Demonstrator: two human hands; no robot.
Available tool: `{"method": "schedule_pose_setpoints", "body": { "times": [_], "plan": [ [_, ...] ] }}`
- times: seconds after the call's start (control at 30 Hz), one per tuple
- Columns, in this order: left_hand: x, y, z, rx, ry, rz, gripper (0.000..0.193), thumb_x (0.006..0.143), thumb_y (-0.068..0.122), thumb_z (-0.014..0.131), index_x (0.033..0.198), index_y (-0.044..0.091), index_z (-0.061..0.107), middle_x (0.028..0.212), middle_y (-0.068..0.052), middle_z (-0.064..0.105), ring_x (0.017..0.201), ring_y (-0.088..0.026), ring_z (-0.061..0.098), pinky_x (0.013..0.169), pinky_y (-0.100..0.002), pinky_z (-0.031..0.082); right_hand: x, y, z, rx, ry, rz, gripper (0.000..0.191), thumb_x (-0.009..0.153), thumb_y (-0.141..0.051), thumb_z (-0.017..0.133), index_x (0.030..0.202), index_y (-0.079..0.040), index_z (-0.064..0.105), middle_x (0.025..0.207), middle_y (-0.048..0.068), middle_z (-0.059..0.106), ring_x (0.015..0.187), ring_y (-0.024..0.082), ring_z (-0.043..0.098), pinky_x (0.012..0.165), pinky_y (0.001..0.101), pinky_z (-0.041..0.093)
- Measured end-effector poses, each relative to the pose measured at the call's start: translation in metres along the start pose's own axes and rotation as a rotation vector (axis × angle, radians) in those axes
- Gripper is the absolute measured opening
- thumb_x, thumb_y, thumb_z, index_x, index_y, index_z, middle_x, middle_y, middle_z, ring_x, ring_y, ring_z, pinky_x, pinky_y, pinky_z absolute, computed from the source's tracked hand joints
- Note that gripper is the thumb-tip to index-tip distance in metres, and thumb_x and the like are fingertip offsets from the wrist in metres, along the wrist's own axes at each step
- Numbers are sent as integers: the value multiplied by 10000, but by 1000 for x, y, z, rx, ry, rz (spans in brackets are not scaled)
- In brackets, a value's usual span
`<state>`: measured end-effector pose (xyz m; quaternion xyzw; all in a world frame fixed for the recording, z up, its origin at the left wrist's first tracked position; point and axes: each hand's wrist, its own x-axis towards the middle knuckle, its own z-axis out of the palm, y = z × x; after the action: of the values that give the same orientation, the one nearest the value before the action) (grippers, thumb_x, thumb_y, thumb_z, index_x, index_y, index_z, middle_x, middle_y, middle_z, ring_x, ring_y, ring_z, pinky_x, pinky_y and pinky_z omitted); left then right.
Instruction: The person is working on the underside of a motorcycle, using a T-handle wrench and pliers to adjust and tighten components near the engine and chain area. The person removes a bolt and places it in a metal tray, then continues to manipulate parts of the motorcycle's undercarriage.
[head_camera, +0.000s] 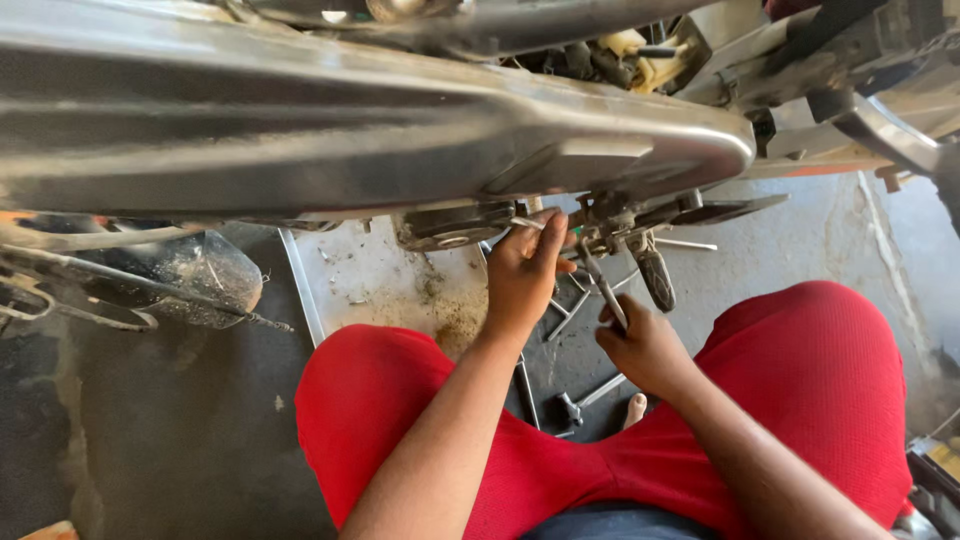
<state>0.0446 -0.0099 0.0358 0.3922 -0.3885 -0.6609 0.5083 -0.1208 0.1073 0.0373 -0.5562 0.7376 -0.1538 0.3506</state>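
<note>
I look down past my red-trousered knees at the underside of a motorcycle. A long chrome exhaust pipe (330, 130) runs across the top of the view. My left hand (525, 270) reaches up under it and presses on a thin metal part by the engine's lower bracket (455, 225). My right hand (645, 345) grips a slim metal wrench (603, 285), whose head reaches up to the fittings near the footpeg (655, 275).
A dirty metal tray (370, 280) lies on the concrete floor under the engine. Loose wrenches and a small hammer (575, 405) lie between my knees. A wheel with spokes (120, 280) is at the left, bodywork at the upper right.
</note>
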Motion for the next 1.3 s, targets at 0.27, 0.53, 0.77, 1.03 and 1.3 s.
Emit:
{"method": "schedule_pose_setpoints", "body": {
  "times": [0.27, 0.53, 0.77, 1.03, 1.3],
  "plan": [
    [-1, 0, 4, 348, 25, -75, 333, 1021, 297, 655, 893, -4, 720, 717, -39, 737, 559, -103, 706, 538, -255, 550, 16, 81, 67, -515, -322, -257, 476, 776, -375, 734, 1170, -119, 659, 995, 180, 753, 958, 415, 715, 784, 530, 557],
    [-1, 44, 4, 738, -67, 28, 299, 978, 323, 642, 870, 61, 737, 694, -86, 739, 589, -212, 724, 555, -372, 549, 32, -20, -39, 23, -96, -142, 228, 921, -194, 628, 1089, -98, 748, 854, 150, 779, 754, 260, 724, 691, 402, 597],
    [-21, 41, 11, 1383, -121, 198, 270, 929, 287, 628, 794, 83, 742, 744, -200, 725, 696, -405, 700, 675, -499, 572, 57, -88, -46, 102, 224, -538, 229, 1014, -188, 660, 1141, -4, 707, 934, 205, 729, 778, 283, 665, 692, 343, 531],
    [-21, 24, 11, 182, 119, -478, 274, 973, 250, 562, 901, 33, 714, 790, -125, 756, 617, -235, 728, 582, -356, 606, 97, -81, -11, 981, -159, 26, 254, 1043, -243, 613, 1079, -39, 760, 788, -20, 603, 689, 70, 527, 596, 253, 471],
    [-32, 32, 15, 1010, 159, 258, 153, 912, 174, 697, 924, 25, 732, 812, -139, 778, 702, -262, 775, 623, -377, 588, 119, -75, 12, 1022, -74, -121, 235, 1019, -236, 635, 944, -24, 705, 781, -17, 634, 696, 70, 525, 604, 241, 450]
  ]
}}
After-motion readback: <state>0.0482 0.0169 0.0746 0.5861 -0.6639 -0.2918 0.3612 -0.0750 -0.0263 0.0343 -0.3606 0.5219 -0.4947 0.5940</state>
